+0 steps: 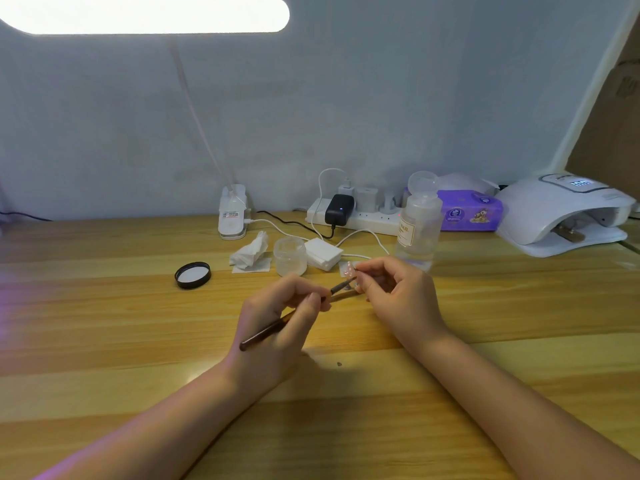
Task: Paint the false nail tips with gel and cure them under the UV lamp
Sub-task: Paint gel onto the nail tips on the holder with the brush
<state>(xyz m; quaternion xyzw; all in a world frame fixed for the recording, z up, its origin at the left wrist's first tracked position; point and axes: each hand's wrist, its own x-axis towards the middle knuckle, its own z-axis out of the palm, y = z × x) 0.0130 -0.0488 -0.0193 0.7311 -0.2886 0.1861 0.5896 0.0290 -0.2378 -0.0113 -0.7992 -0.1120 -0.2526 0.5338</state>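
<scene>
A small pinkish false nail tip [349, 270] sits at the fingertips of the right hand [398, 292], pinched in its grip above the wooden counter [104, 323]. The left hand [280, 320] pinches a thin dark brush [291, 318], bristle end touching or just beside the tip. Just behind stand an open clear jar [290, 256], white pads [323, 252], a crumpled tissue [251, 252] and a clear bottle [419, 226]. A black lid [192, 275] lies to the left. A white UV lamp [564, 213] sits at far right.
</scene>
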